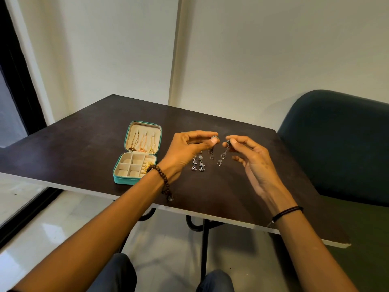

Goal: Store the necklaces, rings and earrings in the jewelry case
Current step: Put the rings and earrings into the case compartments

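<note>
Now — left hand (185,150): raised over the surface, thumb and forefinger pinching the round top of the first earring (214,138); its dangles hang just below the fingertips.
Right hand (254,163): raised opposite the left, palm turned inward, thumb and forefinger pinching the top of the second earring (228,142); its chain hangs down toward the surface, and the other fingers are loosely spread.
Gap between hands: the two pinched earring tops are close together but apart.
Earring pair (198,163): two silver drops lying side by side on the surface, just beside the left hand and below its fingers — neither hand touches them.
Jewelry case (126,180): teal, open, to the left of the left hand near the front edge; its lid is swung back away from the person.
Necklaces (143,142): three, hung side by side inside the lid.
Gold pieces (148,166): in the right-hand column of the base, partly hidden behind the left wrist.
Surface (84,144): dark brown with a pale edge.
Bracelet (163,179): brown beads on the left wrist.
Band (286,212): dark, on the right wrist.
Chair (336,144): dark, padded, to the right of the surface.
</note>
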Motion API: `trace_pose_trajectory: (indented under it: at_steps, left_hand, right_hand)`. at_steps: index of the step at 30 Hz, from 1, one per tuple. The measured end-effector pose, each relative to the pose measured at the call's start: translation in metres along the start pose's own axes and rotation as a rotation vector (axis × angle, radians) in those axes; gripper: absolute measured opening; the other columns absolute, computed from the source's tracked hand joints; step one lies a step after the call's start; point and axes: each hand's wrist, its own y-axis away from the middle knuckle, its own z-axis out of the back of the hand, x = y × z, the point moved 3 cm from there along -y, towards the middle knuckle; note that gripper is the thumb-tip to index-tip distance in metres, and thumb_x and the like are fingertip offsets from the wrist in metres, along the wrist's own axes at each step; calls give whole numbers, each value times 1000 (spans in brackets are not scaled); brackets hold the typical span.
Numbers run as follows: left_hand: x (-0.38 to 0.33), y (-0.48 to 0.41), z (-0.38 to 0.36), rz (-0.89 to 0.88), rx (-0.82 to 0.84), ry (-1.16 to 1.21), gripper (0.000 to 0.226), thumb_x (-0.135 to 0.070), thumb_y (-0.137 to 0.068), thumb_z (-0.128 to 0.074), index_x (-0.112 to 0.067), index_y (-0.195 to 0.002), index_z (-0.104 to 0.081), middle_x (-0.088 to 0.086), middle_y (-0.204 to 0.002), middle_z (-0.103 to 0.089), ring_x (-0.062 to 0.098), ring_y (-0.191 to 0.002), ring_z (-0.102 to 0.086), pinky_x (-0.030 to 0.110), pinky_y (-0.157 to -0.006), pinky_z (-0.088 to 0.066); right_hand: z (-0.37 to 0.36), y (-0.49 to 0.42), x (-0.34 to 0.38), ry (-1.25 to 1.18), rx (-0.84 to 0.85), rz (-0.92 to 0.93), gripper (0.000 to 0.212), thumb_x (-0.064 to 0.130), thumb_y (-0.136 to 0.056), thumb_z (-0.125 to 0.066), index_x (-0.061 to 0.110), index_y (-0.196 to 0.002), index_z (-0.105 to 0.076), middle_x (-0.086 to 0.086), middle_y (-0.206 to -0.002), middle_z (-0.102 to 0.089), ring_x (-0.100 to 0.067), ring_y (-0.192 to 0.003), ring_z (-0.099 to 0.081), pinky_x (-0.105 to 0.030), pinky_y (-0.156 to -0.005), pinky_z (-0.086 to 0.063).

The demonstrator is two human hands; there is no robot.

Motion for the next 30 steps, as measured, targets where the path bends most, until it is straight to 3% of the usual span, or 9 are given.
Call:
trace_pose_trajectory:
  at_steps: [5, 10, 14, 16, 24, 30]
  left_hand:
    - [-8, -3, 16, -6, -19, 11, 27, -12, -81, -78, -4, -106, -74, 8, -96, -77, 16, -94, -73, 17, -81, -53]
    - [-16, -1, 31, 8, -42, -42, 22, -15, -88, -71, -8, -108, -74, 4, -97, -76, 0, -88, -69, 11, -70, -51]
    - [-16, 0, 47, 97, -55, -35, 18, -23, -85, -73, -22, -103, -77, -2, -103, -75, 7, -102, -66, 31, -96, -51]
    - [-18, -1, 55, 108, -68, -44, 21, -25, -83, -75, -21, -104, -77, -2, -104, -76, 13, -107, -67, 36, -100, -51]
    - [-28, 2, 70, 88, -129, -80, 23, -24, -81, -77, -16, -103, -76, 2, -100, -76, 7, -90, -68, 26, -83, -55]
    - [-27, 1, 71, 104, -122, -124, 16, -24, -85, -74, -21, -100, -76, -2, -100, -75, 9, -98, -67, 22, -79, -55]
  right_hand:
    - [-12, -5, 3, -2, 17, 3, 19, 24, -95, -66, 18, -112, -73, -4, -106, -77, -20, -113, -67, -41, -100, -46]
    - [-29, -11, 7, 8, 52, 19, 24, 27, -93, -69, 14, -112, -69, -6, -104, -78, -17, -111, -69, -37, -96, -48]
    - [-45, -14, 12, 10, 90, 40, 16, 25, -93, -70, 16, -106, -68, -2, -105, -78, -9, -107, -69, -27, -89, -47]
    - [-51, -16, 14, 14, 93, 51, 13, 25, -91, -71, 18, -102, -71, 1, -104, -77, -6, -103, -69, -27, -88, -47]
    - [-66, -24, 18, -182, 156, -56, 9, 16, -88, -73, 21, -95, -78, 4, -89, -68, -6, -77, -60, -19, -68, -47]
    - [-65, -24, 12, -151, 154, -170, 14, 22, -83, -78, 19, -96, -79, 3, -89, -69, -8, -76, -58, -20, -60, -43]
